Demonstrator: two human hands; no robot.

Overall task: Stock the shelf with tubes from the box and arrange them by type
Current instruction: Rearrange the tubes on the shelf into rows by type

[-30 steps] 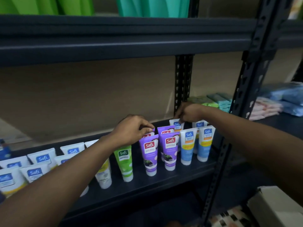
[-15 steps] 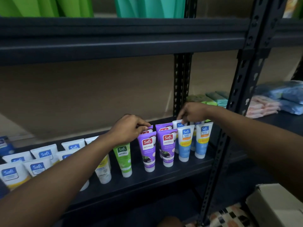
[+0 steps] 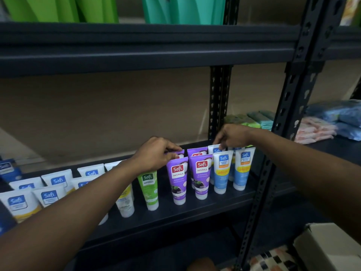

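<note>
Safi tubes stand cap-down in rows on the dark shelf (image 3: 175, 214). My left hand (image 3: 156, 155) pinches the top of a purple tube (image 3: 176, 154) in the back row, behind the front purple tube (image 3: 178, 180) and beside a green tube (image 3: 149, 187). My right hand (image 3: 232, 136) pinches the top of a blue-and-white tube (image 3: 214, 149) in the back row, behind two front blue tubes (image 3: 221, 171). A second front purple tube (image 3: 201, 177) stands between them. White tubes with blue labels (image 3: 50, 196) fill the shelf's left part.
A white cardboard box (image 3: 332, 249) sits low at the right. The black upright post (image 3: 273, 145) stands just right of the blue tubes. Folded packs (image 3: 254, 120) and wrapped bundles (image 3: 332, 118) lie on the neighbouring shelf. Green and teal items sit on the shelf above.
Both hands stay at the back-row tube tops. The right hand has lifted slightly off the blue tubes and now pinches one top. The view shifted a little.
</note>
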